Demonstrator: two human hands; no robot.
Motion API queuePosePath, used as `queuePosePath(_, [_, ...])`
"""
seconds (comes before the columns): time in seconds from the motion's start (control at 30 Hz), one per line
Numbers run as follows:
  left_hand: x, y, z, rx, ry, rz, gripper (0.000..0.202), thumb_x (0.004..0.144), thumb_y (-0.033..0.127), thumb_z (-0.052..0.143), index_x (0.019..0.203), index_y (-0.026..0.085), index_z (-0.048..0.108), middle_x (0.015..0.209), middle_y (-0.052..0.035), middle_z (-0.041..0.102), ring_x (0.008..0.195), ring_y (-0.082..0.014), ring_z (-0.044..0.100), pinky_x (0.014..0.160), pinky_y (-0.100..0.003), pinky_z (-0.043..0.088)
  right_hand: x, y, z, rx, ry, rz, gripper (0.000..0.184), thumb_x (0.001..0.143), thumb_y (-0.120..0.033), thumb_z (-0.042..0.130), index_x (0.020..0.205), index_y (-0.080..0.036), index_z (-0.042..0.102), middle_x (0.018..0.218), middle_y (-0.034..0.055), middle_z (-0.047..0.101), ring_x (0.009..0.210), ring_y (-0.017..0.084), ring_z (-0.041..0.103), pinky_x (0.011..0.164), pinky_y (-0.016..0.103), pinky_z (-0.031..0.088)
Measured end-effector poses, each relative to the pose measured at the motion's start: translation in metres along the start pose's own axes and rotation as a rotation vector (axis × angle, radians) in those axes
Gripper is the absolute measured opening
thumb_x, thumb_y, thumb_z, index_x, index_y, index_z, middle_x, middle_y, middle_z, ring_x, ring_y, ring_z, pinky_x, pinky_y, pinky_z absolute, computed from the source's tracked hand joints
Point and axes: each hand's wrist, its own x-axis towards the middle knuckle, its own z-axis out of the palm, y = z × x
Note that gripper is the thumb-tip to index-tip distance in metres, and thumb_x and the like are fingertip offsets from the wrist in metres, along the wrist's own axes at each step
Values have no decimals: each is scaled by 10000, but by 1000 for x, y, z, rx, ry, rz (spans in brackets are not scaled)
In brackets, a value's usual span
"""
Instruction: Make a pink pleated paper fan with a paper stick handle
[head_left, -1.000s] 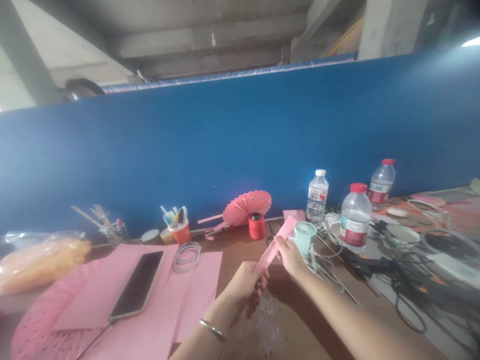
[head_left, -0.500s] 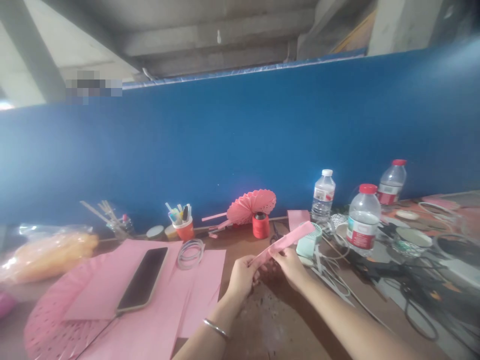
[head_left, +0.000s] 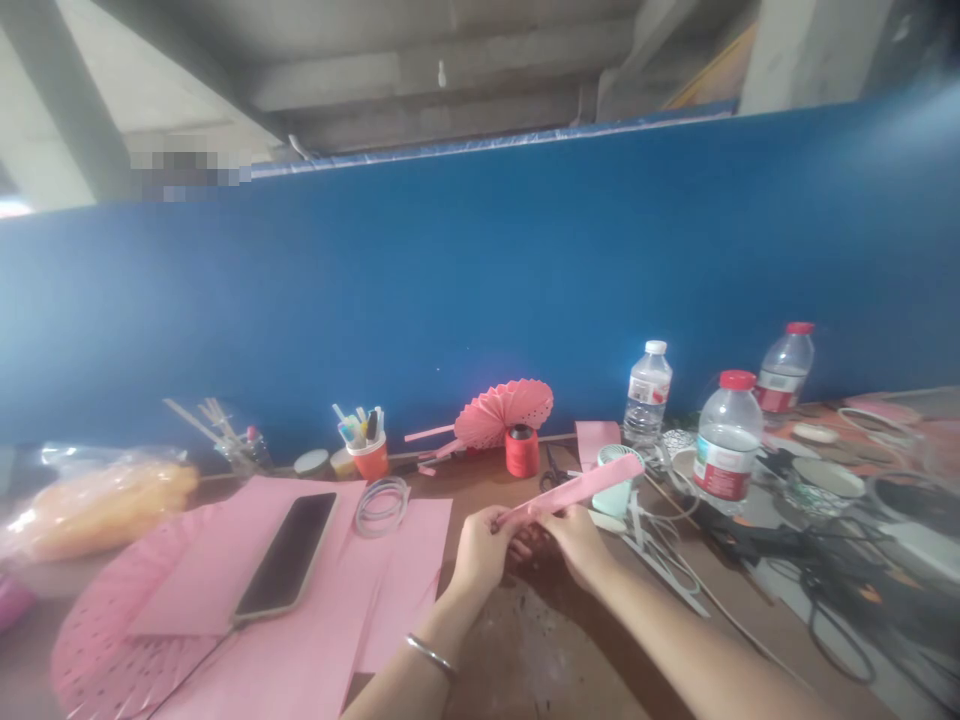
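Note:
Both hands hold a long folded strip of pink paper (head_left: 592, 484) above the brown table (head_left: 540, 660). My left hand (head_left: 480, 550), with a silver bangle on its wrist, pinches the strip's near end. My right hand (head_left: 574, 538) grips the strip just beyond it, fingers closed. The strip's far end points right, in front of a small mint-green fan (head_left: 616, 480).
Pink paper sheets (head_left: 330, 620) lie at the left with a black phone (head_left: 289, 555) on them. Behind stand a pen cup (head_left: 369, 455), a pleated pink paper fan (head_left: 499, 412), a red thread spool (head_left: 521, 450), scissors (head_left: 553, 468) and three water bottles (head_left: 724, 440). Cables (head_left: 825, 590) crowd the right.
The strip has swung from steeply upright to nearly level, its far end dropping to the right. Both hands have drawn closer together on its near end.

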Motion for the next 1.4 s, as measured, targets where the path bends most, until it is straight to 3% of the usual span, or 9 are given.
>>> queuePosePath(0.13, [0,-3,-2,22,27,56,280,792,389,454,856,161,602,550,-21,618,445,-157,561,411,-234,399,4,3,-4,-19,52,21,304,689,-444,623,585,-161,583,484,19,556,460,161,490,464,267,341])
queuePosePath(0.2, [-2,0,-6,60,60,99,289,798,393,440,790,166,620,548,-20,609,472,-155,551,448,-238,400,4,3,-4,-9,54,34,285,695,-428,613,596,-162,579,478,12,545,443,153,479,449,261,333])
queuePosePath(0.37, [-5,7,-12,125,125,206,182,718,324,564,752,172,658,723,-26,647,701,-171,568,636,-237,411,3,2,-2,18,24,58,230,674,-378,627,610,-159,589,478,8,551,426,145,474,423,248,319])
queuePosePath(0.6, [2,0,-10,124,105,149,158,707,287,553,686,150,628,567,-10,605,520,-139,538,493,-222,371,-1,-3,3,99,2,84,390,747,-540,499,624,-173,551,477,3,511,419,144,455,426,258,332])
queuePosePath(0.7, [-1,2,-8,101,44,115,191,731,331,529,668,155,566,495,15,553,434,-123,517,425,-208,344,-3,-7,3,148,16,53,448,781,-592,410,601,-189,486,487,-12,477,435,139,439,442,259,329])
queuePosePath(0.87, [-8,5,-3,26,-249,-4,367,751,500,491,783,140,555,501,-5,573,317,-91,429,324,-194,266,-5,-12,3,-130,-55,-50,459,804,-573,389,577,-181,459,518,-5,476,512,151,455,499,265,328])
queuePosePath(1.0, [-1,-2,-4,33,-200,-34,423,712,540,524,573,141,502,395,28,470,291,-42,317,322,-178,169,-7,-15,6,-188,-70,-81,410,776,-550,467,650,-164,528,622,19,551,614,176,497,562,266,346])
queuePosePath(1.17, [2,-3,-6,-53,-265,-80,428,655,574,556,586,165,452,369,84,353,291,-27,228,331,-193,117,-12,-21,11,-408,-184,-138,461,840,-506,382,571,-162,527,532,11,509,531,148,453,498,252,276])
queuePosePath(1.4, [-1,5,-8,-98,-349,-120,449,641,585,575,578,150,486,360,96,305,293,-23,200,344,-206,88,18,-40,-32,-268,96,-261,481,832,-529,366,489,-193,382,463,-24,373,477,125,365,474,260,256])
